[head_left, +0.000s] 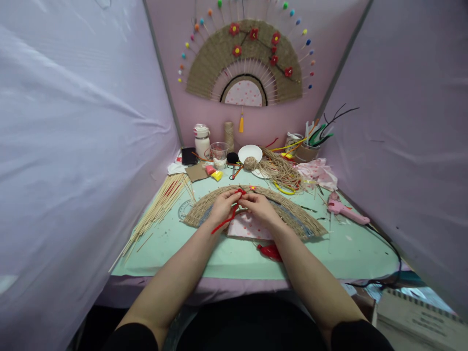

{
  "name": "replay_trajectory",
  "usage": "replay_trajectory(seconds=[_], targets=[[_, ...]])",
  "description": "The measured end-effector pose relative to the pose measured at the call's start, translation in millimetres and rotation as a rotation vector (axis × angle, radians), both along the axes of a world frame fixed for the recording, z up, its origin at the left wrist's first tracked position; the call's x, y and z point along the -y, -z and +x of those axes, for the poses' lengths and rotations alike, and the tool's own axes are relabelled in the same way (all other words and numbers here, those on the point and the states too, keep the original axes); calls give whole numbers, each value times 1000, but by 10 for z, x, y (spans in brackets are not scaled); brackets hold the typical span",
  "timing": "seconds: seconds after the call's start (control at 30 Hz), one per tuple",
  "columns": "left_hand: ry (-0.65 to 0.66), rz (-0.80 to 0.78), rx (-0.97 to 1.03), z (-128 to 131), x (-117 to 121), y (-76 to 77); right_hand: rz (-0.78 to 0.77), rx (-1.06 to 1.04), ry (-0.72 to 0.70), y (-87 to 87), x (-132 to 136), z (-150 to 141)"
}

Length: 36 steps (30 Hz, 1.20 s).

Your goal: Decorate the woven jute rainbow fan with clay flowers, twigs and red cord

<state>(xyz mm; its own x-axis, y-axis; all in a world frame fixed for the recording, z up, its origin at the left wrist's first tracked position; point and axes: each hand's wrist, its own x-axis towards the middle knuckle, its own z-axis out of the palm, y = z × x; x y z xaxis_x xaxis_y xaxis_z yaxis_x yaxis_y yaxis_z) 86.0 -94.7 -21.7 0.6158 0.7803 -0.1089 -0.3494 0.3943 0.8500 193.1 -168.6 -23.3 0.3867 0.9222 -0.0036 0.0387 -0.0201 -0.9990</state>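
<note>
Both of my hands meet over a fan woven of twine (204,204) that lies on the table. My left hand (224,207) pinches a red pipe cleaner (224,225), whose loose end hangs down to the left. The fingers of my right hand (259,207) close on the bent upper part of the same pipe cleaner. Under my wrists sits the fan's pink dotted centre (244,228). A small red flower with a yellow middle (252,188) rests at the fan's upper edge. Close to my right forearm is a red tassel (269,252).
Thin wooden sticks (157,209) spread at the left, near a clear protractor (185,209). A pink glue gun (347,209) with a black cable lies right. Behind are a twine bundle (283,170), a white plate (250,153), a plastic cup (219,156) and a white bottle (202,142). A finished fan (204,68) hangs behind.
</note>
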Motion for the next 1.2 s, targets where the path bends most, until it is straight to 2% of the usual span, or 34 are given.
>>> replay_trajectory(seconds=[0.13, 0.3, 0.47, 0.8, 1.03, 1.2], targets=[[-28, -8, 3, 8, -10, 1, 27, 109, 74, -39, 12, 69], [-56, -5, -22, 18, -13, 24, 65, 190, 77, -60, 17, 112], [-81, 37, -48, 8, 5, 45, 160, 243, 141, -45, 4, 99], [-84, 295, -144, 4, 28, 46, 200, 520, 208, -21, 10, 112], [-55, 487, -351, -65, -48, 22, 177, 756, 140, -64, 73, 96], [5, 494, -418, -87, -90, 21, 150, 751, 118, -69, 89, 82]])
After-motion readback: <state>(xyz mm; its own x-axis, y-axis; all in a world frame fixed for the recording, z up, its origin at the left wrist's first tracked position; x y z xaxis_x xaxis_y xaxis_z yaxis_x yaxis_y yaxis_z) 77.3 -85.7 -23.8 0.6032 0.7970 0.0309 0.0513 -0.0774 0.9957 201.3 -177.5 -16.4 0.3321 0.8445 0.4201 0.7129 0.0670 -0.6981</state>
